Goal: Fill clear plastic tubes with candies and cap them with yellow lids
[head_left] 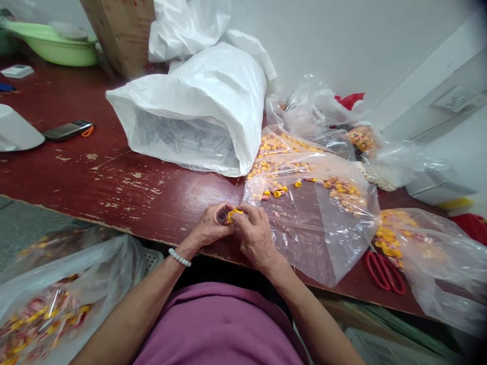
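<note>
My left hand [209, 224], with a bead bracelet at the wrist, is closed around a clear plastic tube [221, 217] whose open end faces up. Fingertips of my right hand [257, 234] pinch a yellow cap [233, 215] right beside that tube. Whether cap and tube touch I cannot tell. Behind my hands a white sack [213, 76] lies on its side, its mouth towards me, with many clear tubes [186, 139] inside. To the right, a clear plastic bag [304, 223] lies spread out, holding many yellow caps [272, 152], a few loose at its opening.
Red-handled scissors [385, 272] lie on the worn red table [125, 187], near another bag of yellow pieces [388, 241]. A phone [68, 130], cardboard box [125, 35] and green basin [57, 48] stand left. Below the left edge hangs a bag of capped pieces [49, 309].
</note>
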`<state>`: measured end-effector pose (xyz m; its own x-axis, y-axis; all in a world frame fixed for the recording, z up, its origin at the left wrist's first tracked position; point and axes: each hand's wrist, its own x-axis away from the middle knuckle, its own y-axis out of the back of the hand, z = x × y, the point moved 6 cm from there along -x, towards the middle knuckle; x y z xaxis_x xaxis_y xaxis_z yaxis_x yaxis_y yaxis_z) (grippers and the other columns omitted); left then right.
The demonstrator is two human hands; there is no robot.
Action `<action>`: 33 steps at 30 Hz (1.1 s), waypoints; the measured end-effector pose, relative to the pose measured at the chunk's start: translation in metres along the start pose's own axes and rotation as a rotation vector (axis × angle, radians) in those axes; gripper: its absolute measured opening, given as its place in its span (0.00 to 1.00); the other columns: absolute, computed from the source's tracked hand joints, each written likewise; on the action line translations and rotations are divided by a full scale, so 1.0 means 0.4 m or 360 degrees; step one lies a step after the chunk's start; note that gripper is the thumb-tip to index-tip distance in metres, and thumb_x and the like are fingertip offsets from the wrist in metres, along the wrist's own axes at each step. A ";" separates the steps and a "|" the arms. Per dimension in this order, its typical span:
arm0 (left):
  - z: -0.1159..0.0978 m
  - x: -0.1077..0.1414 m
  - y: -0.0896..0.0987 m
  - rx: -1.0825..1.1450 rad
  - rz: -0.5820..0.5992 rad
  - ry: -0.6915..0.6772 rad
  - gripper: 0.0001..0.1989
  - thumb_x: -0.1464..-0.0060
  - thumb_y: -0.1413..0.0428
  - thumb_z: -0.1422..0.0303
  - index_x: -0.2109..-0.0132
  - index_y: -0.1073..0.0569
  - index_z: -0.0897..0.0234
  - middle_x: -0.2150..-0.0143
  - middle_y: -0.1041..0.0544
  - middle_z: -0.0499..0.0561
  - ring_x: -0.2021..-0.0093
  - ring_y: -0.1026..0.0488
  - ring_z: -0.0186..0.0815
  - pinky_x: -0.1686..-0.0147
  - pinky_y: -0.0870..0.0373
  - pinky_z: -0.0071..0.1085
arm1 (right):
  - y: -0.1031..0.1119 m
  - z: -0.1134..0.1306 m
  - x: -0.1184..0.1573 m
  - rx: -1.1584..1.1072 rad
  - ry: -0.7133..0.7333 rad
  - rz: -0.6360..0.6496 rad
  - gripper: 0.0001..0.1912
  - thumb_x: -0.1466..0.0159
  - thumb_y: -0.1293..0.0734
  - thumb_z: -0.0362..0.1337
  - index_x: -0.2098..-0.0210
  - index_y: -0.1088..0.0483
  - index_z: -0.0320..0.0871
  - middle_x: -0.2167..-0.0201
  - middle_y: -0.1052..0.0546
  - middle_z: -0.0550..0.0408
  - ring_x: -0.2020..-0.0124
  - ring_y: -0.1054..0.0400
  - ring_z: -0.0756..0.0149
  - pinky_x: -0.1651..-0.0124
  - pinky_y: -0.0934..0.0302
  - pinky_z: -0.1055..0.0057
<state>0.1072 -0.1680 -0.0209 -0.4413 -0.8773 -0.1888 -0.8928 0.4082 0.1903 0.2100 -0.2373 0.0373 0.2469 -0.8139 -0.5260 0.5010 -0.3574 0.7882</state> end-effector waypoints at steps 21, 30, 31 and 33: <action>0.018 -0.012 0.002 0.0124 -0.0149 0.0127 0.15 0.63 0.39 0.72 0.63 0.30 0.66 0.72 0.25 0.48 0.73 0.29 0.31 0.70 0.32 0.26 | 0.050 -0.444 -0.012 -0.0222 -0.1045 -0.0256 0.12 0.40 0.40 0.40 0.66 0.29 0.40 0.67 0.25 0.49 0.66 0.33 0.62 0.58 0.38 0.63; -0.006 0.001 -0.006 -0.0221 -0.0012 -0.0010 0.14 0.60 0.43 0.75 0.61 0.30 0.66 0.69 0.27 0.47 0.72 0.31 0.30 0.71 0.34 0.25 | 0.007 -0.139 -0.038 -0.1804 -0.1091 -0.0124 0.14 0.43 0.32 0.45 0.64 0.28 0.42 0.72 0.27 0.58 0.77 0.36 0.76 0.76 0.43 0.78; -0.011 0.002 -0.007 -0.0287 0.0007 -0.0044 0.13 0.60 0.43 0.75 0.62 0.30 0.66 0.70 0.28 0.47 0.72 0.32 0.30 0.71 0.35 0.25 | -0.005 -0.117 -0.047 -0.1820 -0.1085 -0.0051 0.13 0.43 0.31 0.45 0.64 0.28 0.42 0.73 0.27 0.58 0.77 0.36 0.76 0.76 0.43 0.79; -0.018 0.004 -0.009 -0.0361 0.0027 -0.0103 0.12 0.59 0.44 0.75 0.63 0.31 0.66 0.70 0.29 0.46 0.72 0.33 0.30 0.71 0.36 0.25 | -0.024 -0.096 -0.058 -0.1784 -0.1082 0.0059 0.14 0.42 0.32 0.45 0.63 0.28 0.42 0.73 0.27 0.58 0.76 0.35 0.75 0.76 0.43 0.79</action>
<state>0.1105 -0.1726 -0.0150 -0.4675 -0.8497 -0.2440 -0.8453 0.3490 0.4045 0.2315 -0.1975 0.0297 -0.0243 -0.9996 0.0150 0.9975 -0.0252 -0.0665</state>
